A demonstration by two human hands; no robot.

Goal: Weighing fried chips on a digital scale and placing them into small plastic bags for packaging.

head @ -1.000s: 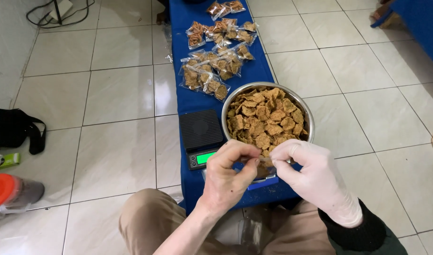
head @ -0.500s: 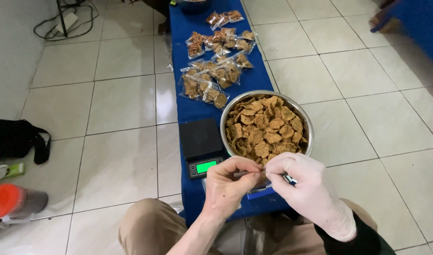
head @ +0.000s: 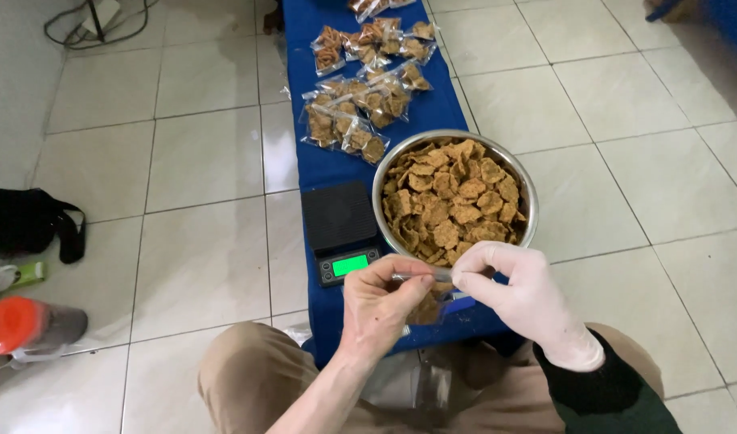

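Head view: both hands' fingers pinch chip bag (head: 427,301); steel bowl (head: 529,201) full of chips.

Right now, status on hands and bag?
Both hands, bare left and gloved right, pinch small clear plastic bag. Round steel bowl just beyond.

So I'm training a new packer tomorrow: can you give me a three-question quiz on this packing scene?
1. True or false: the right hand wears a white glove and the left hand is bare.
2. What sits directly left of the metal bowl of brown chips on the blue table?
A. an orange-lidded jar
B. a black scale with a lit green display
C. a black bag
3. What do both hands pinch between them?

Key:
1. True
2. B, the black scale
3. The top edge of a small clear bag holding chips
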